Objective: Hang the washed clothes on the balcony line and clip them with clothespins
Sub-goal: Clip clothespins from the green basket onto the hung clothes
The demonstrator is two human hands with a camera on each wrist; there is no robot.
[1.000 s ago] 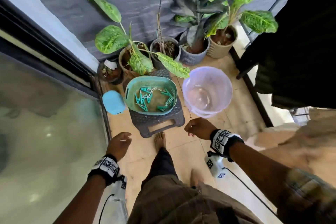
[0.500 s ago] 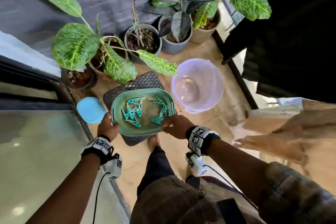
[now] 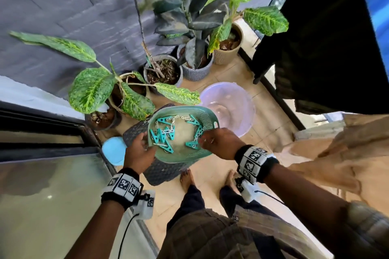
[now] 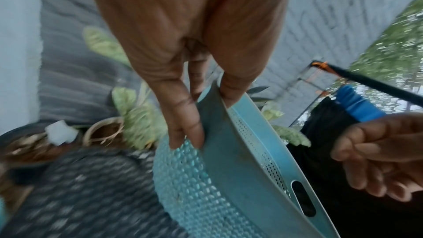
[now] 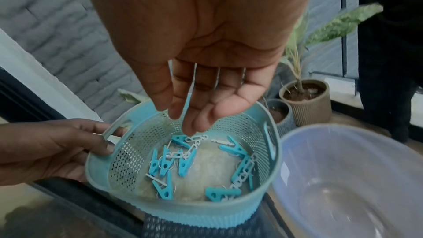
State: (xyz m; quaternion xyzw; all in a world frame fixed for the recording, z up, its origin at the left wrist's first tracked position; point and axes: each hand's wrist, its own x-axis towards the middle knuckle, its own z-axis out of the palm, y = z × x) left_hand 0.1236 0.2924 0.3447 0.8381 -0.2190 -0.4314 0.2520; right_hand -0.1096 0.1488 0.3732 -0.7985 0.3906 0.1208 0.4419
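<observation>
potted plants [image 3: 162, 73] stand by a grey wall on the balcony floor. left hand [image 3: 137, 153] fingers curl round the rim of the green basket [image 3: 207, 121] to keep it steady over the dark stool [image 3: 164, 171]. right hand [image 3: 221, 143] reaches in, fingers loose and a bit apart, holding nothing, going for the clothespins [image 3: 162, 134]. dark clothes [image 3: 328, 44] hang on the right. no words to read, only square black-and-white marks on the wrist bands [image 3: 253, 160].

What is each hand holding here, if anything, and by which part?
The left hand grips the teal basket by its rim, beside a handle slot. The right hand hangs over the clothespins, holding nothing.
</observation>
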